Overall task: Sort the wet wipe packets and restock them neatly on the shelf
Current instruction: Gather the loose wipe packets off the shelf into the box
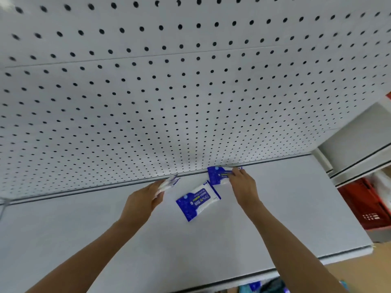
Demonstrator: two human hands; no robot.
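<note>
Head view: your right hand (pixel 243 182) is pinching a blue wet wipe packet (pixel 218 175) against the far pegboard (pixel 190 81); your left hand (pixel 146 199) is gripping another packet (pixel 169 182). A third packet (pixel 197 203) is lying askew mid-shelf (pixel 296 208), unplaced; restocking looks barely begun.

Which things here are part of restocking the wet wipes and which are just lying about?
Part of the job:
- blue and white wet wipe packet lying flat on the shelf
- blue packet at the pegboard, held by the right hand
- blurred white packet gripped by the left hand
- white metal shelf

Just lying about:
- red plastic crate at right
- white perforated pegboard back panel
</note>
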